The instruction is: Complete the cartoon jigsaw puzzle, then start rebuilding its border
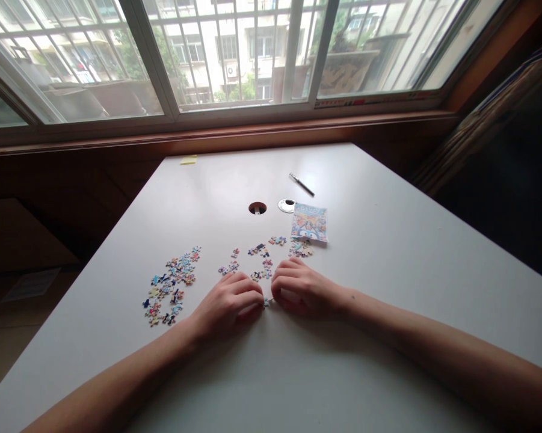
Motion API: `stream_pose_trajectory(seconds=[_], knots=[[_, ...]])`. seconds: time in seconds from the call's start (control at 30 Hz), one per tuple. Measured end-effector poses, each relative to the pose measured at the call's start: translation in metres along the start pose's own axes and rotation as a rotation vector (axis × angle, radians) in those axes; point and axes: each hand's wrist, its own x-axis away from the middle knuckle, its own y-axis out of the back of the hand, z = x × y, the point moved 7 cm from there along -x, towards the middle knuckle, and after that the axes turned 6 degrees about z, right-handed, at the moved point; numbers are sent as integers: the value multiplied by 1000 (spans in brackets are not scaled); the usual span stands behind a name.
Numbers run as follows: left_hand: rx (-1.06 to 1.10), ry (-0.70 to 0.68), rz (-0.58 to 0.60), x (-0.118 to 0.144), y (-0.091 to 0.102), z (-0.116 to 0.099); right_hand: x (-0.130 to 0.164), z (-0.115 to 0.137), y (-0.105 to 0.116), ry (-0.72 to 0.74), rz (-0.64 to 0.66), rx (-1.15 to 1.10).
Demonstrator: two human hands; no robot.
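Low over the white table (343,373), my left hand (230,299) and my right hand (303,287) face each other with curled fingers. A small light-blue jigsaw puzzle piece (266,303) shows between them, pinched at the fingertips of both hands. The undersides of the fingers are hidden. Just beyond the hands lie several small clusters of puzzle pieces, such as a pinkish one (229,268) and a dark one (258,249). A larger heap of loose pieces (174,272) spreads to the left of my left hand.
Beyond my right hand lies a colourful printed packet (310,222), touching some pieces. Farther back are a pen (302,184), a round cable hole (257,208) and its silvery cover ring (285,206). A yellow sticky note (188,160) sits at the far edge, below a barred window.
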Motion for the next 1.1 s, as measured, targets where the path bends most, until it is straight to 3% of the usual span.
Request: stream_pose_trajectory(seconds=[0.13, 0.23, 0.3, 0.7, 0.83, 0.93, 1.03, 1.1], knots=[[1, -5, -2, -1, 2, -1, 3, -10, 15, -69, -202, -7], [7, -8, -5, -2, 2, -3, 11, -32, 32, -214, -402, 77], [11, -9, -7, -2, 2, -3, 17, -47, 39, -308, -459, 131], [12, -3, -9, -2, 3, -4, 18, -63, 29, -431, -281, 256], [6, 1, -8, -2, 1, -3, 21, -70, 33, -457, -391, 212], [14, 2, -4, -1, 0, -2, 29, -83, 46, -555, -490, 161], [23, -2, -4, -1, 0, -2, 36, -99, 63, -654, -421, 154], [27, -8, -10, -1, 1, -2, 37, -107, 73, -653, -276, 115]])
